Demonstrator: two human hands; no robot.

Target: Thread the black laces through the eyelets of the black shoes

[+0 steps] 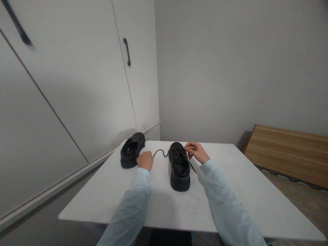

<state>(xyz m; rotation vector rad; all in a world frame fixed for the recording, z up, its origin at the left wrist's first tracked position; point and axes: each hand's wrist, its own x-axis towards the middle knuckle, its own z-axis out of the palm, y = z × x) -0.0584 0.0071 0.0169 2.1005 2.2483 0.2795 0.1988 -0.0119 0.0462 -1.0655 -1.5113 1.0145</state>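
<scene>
Head view: flat white table (256, 198) bearing our black leather-look shoe (180, 181). Shoe's right: our right hand (196, 151), fingers narrow, hold unclear. Shoe's left: our left hand (145, 160), seemingly closed on its thin black lace (160, 149). Lace-handling, we judge; next calls for taking up slack.

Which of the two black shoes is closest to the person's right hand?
The laced black shoe farther right: the right hand is at its side, while the other black shoe stands beside the left hand.

Both long sleeves (134, 201) are pale blue, creased.
</scene>
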